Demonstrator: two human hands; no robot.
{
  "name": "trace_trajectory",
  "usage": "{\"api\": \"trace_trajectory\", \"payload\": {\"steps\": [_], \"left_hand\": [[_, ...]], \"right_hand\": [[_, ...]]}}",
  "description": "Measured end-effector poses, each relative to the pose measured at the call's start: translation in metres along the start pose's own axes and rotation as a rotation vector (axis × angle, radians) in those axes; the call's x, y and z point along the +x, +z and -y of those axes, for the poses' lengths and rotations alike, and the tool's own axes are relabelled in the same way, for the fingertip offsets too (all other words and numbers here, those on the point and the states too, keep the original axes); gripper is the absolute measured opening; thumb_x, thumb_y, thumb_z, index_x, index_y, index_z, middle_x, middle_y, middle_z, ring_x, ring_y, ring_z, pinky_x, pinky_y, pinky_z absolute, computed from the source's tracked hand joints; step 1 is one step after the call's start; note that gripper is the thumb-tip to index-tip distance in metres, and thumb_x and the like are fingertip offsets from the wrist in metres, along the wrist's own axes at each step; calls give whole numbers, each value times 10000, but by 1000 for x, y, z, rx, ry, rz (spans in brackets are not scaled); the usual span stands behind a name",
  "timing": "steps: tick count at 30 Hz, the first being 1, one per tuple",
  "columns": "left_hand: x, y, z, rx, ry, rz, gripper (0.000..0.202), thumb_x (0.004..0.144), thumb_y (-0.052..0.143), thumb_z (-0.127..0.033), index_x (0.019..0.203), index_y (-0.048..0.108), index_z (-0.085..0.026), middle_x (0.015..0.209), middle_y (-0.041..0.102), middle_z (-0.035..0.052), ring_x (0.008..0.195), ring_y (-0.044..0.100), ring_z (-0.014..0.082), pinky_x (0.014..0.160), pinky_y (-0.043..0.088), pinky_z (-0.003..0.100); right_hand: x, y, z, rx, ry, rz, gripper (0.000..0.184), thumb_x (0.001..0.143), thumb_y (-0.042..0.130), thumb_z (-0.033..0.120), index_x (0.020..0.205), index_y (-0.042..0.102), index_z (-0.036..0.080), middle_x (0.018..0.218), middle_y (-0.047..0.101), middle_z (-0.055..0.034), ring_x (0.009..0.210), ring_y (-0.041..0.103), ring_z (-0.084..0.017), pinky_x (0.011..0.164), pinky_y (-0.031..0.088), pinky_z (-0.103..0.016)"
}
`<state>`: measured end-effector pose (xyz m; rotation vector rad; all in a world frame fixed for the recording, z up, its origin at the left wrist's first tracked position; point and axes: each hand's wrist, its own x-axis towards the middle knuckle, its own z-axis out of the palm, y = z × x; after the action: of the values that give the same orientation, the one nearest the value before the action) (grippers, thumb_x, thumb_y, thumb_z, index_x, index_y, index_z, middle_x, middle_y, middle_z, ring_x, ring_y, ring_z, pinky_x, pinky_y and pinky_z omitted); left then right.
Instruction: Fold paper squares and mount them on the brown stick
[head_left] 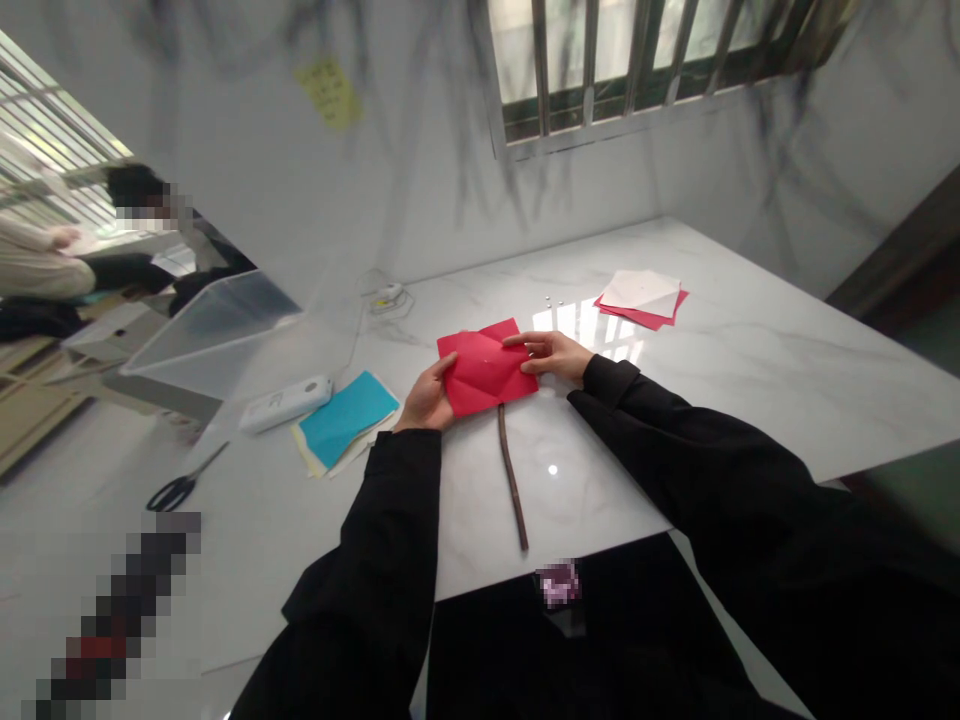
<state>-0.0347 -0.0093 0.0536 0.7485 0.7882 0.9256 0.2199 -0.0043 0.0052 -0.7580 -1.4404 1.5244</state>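
A creased sheet of red paper [486, 368] is held up over the table between both of my hands. My left hand [429, 395] pinches its left edge, the thumb lying on the front face. At the right edge, my right hand [553, 357] grips the paper with the fingers stretched along its upper corner. A small pale spot shows near the sheet's middle. Below the paper a thin brown stick [512, 480] lies on the table, its upper end hidden behind the sheet.
White and red sheets [641, 295] lie at the back right of the marbled table [750, 380]. To my left are blue paper [349, 420], a white device [286, 403], scissors [184, 485] and a clear plastic bin [217, 330]. People sit at the far left.
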Motion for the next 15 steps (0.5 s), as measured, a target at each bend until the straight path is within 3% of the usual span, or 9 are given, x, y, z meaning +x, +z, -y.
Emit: {"api": "trace_trajectory", "payload": {"steps": [4, 8, 11, 13, 15], "left_hand": [[-1, 4, 1, -6, 98, 33, 558, 1021, 509, -261, 1577, 457, -278, 1467, 657, 63, 1395, 594, 246, 1241, 400, 489], [-6, 12, -5, 40, 232, 2, 519, 1063, 427, -333, 1581, 448, -300, 1542, 592, 56, 1462, 524, 225, 1253, 383, 478], [-25, 10, -27, 150, 509, -135, 572, 1018, 523, -441, 1566, 472, -285, 1580, 553, 56, 1481, 498, 235, 1262, 368, 459], [-48, 2, -54, 264, 795, -298, 741, 923, 639, -540, 1578, 460, -245, 1608, 519, 61, 1491, 481, 263, 1267, 359, 470], [-78, -10, -86, 529, 1076, -459, 935, 798, 711, -675, 1582, 466, -226, 1633, 486, 52, 1508, 452, 301, 1270, 345, 489]], "right_hand": [[0, 1, 1, 79, 33, -34, 634, 732, 868, 192, 1338, 683, 195, 985, 759, -37, 853, 690, -157, 784, 581, -279], [0, 0, 2, 200, 68, -229, 527, 750, 863, 195, 1256, 718, 230, 1024, 760, -45, 871, 697, -150, 821, 594, -290], [2, 0, 2, 237, 80, -283, 440, 755, 859, 180, 1177, 746, 228, 973, 755, -40, 845, 689, -131, 795, 588, -263], [3, 0, 1, 237, 79, -265, 410, 748, 864, 176, 1141, 758, 221, 925, 750, -30, 805, 681, -120, 764, 580, -247], [4, 1, 1, 231, 72, -255, 389, 742, 867, 181, 1117, 765, 213, 880, 742, -20, 765, 671, -111, 734, 572, -237]]}}
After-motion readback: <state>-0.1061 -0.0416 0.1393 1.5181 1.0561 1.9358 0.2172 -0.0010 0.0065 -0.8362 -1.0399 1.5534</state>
